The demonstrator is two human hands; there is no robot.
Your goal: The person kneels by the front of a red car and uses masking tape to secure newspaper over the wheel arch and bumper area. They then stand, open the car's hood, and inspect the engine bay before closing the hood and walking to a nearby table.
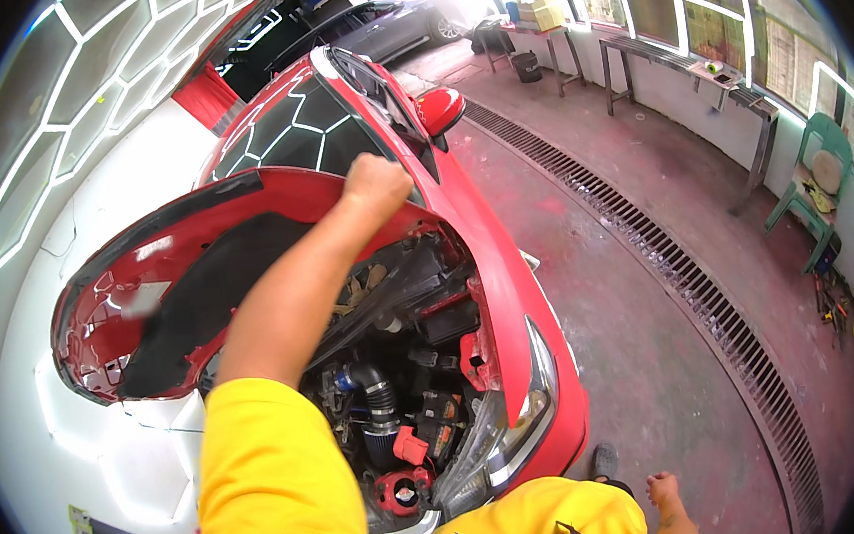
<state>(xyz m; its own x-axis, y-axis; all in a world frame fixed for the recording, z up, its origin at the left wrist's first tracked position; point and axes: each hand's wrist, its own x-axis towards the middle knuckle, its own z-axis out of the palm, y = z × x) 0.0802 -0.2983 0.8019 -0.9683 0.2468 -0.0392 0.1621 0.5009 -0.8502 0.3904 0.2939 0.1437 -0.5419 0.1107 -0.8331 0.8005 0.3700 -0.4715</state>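
Observation:
My left arm in its yellow sleeve reaches forward over the engine bay. At its end my left hand (377, 184) is closed at the side edge of the raised red car hood (296, 190); its fingertips are hidden behind the fist. Low at the right, my right hand (662, 489) hangs beside my body with its fingers loosely curled and apart, holding nothing. Below the hood lies the engine bay, with a black ribbed air intake hose (381, 396), a battery (442, 421) and a red terminal cover (411, 446). The right headlight (533, 399) is nearest my body.
A long floor drain grate (634, 221) curves along the right. Beyond it stand a metal bench (666, 52) and a green chair (810, 192). The red side mirror (440, 111) juts out. A grey car (368, 31) is parked behind, and a black bucket (528, 66) sits far off.

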